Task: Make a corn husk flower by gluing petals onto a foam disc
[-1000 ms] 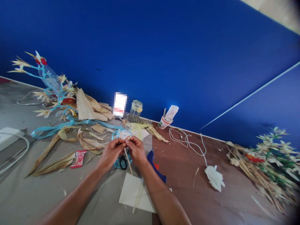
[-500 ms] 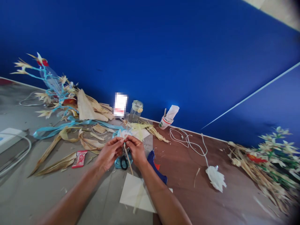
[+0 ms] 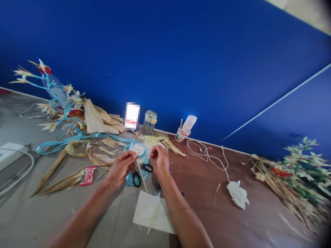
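My left hand [image 3: 121, 168] is closed, its thumb and fingertips pinched on a thin pale stick [image 3: 141, 172] that slants down toward the white card [image 3: 152, 213]. To its right, my right hand [image 3: 160, 160] is raised with curled fingers pressed together; whatever may be between them is too small to make out. Between and beyond the hands lies a roll of light blue ribbon [image 3: 139, 150]. Black-handled scissors [image 3: 137, 179] rest on blue material below it. My right forearm mostly covers a blue glue gun [image 3: 183, 195].
Dried husks [image 3: 60, 179], a red packet [image 3: 88, 176] and a blue-stemmed husk flower branch [image 3: 67, 107] lie left. Behind stand a clear jar [image 3: 149, 123] and a paper cup [image 3: 181, 134]. A white cable [image 3: 207, 155] and white-flowered branches [image 3: 307, 162] are right; a power strip [image 3: 12, 156] is far left.
My right hand has parted from my left and moved to the right, uncovering the ribbon roll and the second scissor handle. My left hand stays nearly in place with the stick.
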The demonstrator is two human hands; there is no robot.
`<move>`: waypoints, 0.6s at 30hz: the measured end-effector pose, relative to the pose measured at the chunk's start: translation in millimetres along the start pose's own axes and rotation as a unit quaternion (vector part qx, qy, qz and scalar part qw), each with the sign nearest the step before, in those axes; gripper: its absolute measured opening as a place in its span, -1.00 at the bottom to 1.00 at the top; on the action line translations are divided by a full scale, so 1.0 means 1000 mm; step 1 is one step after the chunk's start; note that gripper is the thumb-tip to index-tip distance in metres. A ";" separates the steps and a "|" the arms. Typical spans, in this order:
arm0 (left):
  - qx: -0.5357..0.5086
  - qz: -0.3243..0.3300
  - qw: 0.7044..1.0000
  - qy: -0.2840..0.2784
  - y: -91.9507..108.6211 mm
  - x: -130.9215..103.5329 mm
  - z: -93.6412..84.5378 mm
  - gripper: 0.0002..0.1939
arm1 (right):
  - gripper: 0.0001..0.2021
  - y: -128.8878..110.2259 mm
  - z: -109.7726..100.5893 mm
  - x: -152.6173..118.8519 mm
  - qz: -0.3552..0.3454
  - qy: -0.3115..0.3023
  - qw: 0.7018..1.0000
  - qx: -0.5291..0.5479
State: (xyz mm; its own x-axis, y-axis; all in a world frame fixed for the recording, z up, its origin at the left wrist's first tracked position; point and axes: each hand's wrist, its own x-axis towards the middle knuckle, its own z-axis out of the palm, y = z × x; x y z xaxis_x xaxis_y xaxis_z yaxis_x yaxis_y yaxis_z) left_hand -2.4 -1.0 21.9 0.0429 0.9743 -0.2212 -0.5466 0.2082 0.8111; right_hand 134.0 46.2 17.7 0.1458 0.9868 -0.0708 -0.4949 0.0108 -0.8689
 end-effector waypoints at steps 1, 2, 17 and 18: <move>-0.003 0.001 1.000 -0.004 0.000 0.000 0.000 -0.77 | -0.72 -0.002 -0.002 0.003 -0.020 0.026 0.999 -0.003; -0.006 0.002 1.000 -0.009 -0.001 0.000 0.000 -0.77 | -0.69 -0.004 -0.004 0.006 -0.036 0.042 0.998 -0.006; 0.020 0.006 0.999 -0.046 -0.006 0.001 0.001 -0.80 | -0.76 -0.024 0.013 -0.021 0.112 -0.151 0.968 -0.169; 0.020 0.005 0.999 -0.048 -0.007 0.001 0.000 -0.81 | -0.77 -0.024 0.012 -0.021 0.112 -0.149 0.968 -0.167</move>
State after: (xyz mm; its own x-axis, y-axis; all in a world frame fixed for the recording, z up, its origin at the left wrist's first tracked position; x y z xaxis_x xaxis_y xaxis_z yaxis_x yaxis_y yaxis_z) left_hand 1.5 -1.2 16.2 0.1180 0.9799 -0.1609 -0.5134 0.1989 0.8348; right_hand 132.3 27.6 45.8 -0.2105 0.9619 -0.1746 -0.1741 -0.2126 -0.9615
